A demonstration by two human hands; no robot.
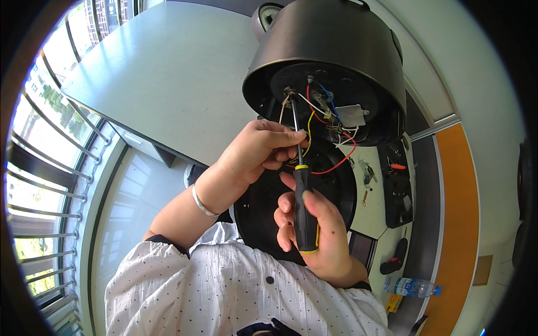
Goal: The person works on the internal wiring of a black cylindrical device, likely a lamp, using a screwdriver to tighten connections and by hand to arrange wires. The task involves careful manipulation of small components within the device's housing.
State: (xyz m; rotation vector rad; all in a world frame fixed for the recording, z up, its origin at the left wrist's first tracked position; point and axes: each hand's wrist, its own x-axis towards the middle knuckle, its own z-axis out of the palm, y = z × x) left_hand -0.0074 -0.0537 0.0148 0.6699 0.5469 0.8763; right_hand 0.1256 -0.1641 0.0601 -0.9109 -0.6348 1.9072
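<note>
Our right hand (325,232) wraps firmly round the dark handle of the screwdriver (305,215), thumb laid along it. Just beyond, our left hand (266,147) is closed in a narrow pinch at the shaft; we cannot tell whether its fingers also catch a wire. Ahead of both grips, the tip meets a terminal (289,93) within the dark pot (328,39), which lies tipped with its underside facing us.

That underside is uncovered, so getting in looks done. The wiring appears unfinished: white (307,102), blue (329,99) and red (352,155) wires run loosely among the fittings, and the yellow wire (311,126) hangs beside the shaft. Whether the screw is being loosened or tightened, we cannot tell.

Below the hands sits a round black part (255,224), seemingly the cover, apart from the pot's base. Right of our grip lie small metal parts (367,172), then a black tool case (397,196).
</note>
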